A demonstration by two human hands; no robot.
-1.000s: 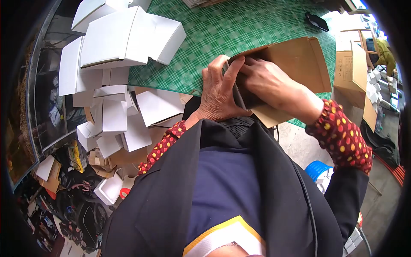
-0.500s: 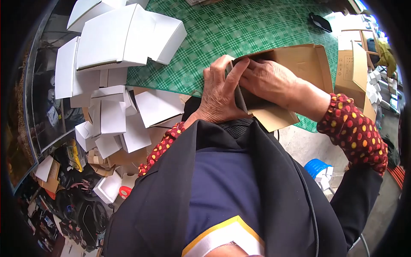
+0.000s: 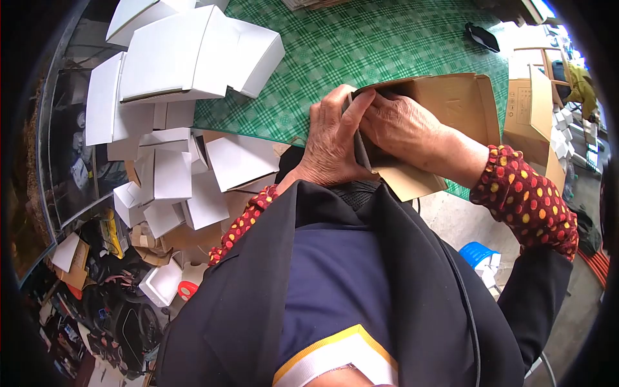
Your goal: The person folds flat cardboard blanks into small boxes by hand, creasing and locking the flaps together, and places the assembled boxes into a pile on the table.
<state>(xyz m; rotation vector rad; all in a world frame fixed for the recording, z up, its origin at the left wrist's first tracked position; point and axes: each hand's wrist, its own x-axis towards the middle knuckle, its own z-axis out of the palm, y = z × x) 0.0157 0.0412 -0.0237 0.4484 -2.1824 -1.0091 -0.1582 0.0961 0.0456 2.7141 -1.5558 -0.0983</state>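
Note:
A brown cardboard box [image 3: 461, 106], its open side toward me, sits at the near edge of the table. My left hand [image 3: 330, 138] is closed around the box's left end, thumb low and fingers over the upper edge. Inside the box, my right hand [image 3: 403, 126] presses against that same end wall with curled fingers, meeting the left fingertips near the top corner. The right fingertips are partly hidden by the hand itself. A cardboard flap [image 3: 409, 184] hangs out below the right wrist.
White boxes [image 3: 171, 58] are piled at the left of the green checked table [image 3: 309, 58], with several more below. A small black item [image 3: 482, 37] lies at the far right. Larger cartons [image 3: 529, 106] stand to the right, and a blue tub [image 3: 477, 253] is on the floor.
My right wrist and forearm have shifted slightly left, deeper into the box. The box's upper right edge has dipped a little. My left hand keeps its hold.

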